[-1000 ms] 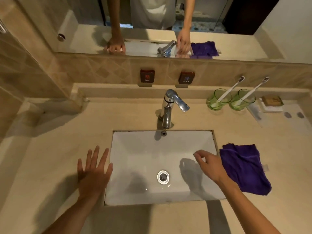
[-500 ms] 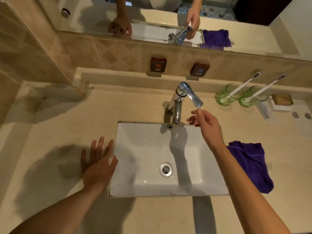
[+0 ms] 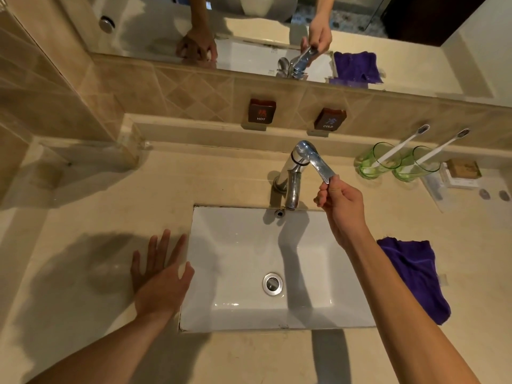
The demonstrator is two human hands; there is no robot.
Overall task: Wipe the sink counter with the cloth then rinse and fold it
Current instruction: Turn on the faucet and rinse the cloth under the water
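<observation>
The right hand (image 3: 342, 206) pinches the tap handle (image 3: 318, 166); the purple cloth (image 3: 415, 275) lies just beside that arm, far from the flat, open left hand (image 3: 160, 281).

Left dark wall plaque (image 3: 261, 111): "HOT". Right dark wall plaque (image 3: 329, 119): "COLD".

Your left hand (image 3: 159, 281) lies flat, palm down, fingers spread and pointing away from you, thumb out toward the right. Its forearm runs in from the lower left. Your right hand (image 3: 342, 202) is raised and reaching forward, fingers curled, thumb and forefinger pinched together at the tips. Its forearm stretches up from the lower right.
</observation>
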